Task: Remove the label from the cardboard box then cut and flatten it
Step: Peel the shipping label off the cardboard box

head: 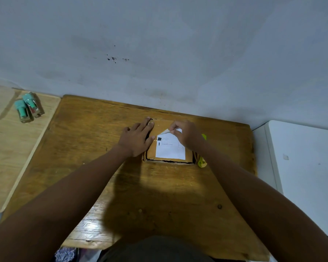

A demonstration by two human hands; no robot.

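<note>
A small brown cardboard box (151, 155) lies flat on the wooden table (95, 140), close to the wall. A white printed label (169, 150) covers most of its top. My left hand (135, 139) rests flat on the box's left side, fingers spread over its far corner. My right hand (186, 136) pinches the label's far left corner, which is peeled up and folded over. A yellow-green tool (202, 161), probably a cutter, lies against the box's right side, mostly hidden by my right forearm.
A lighter wooden board (11, 152) adjoins the table on the left, holding two teal-capped items in packaging (27, 108). A white surface (307, 167) stands to the right. The grey wall runs right behind the table.
</note>
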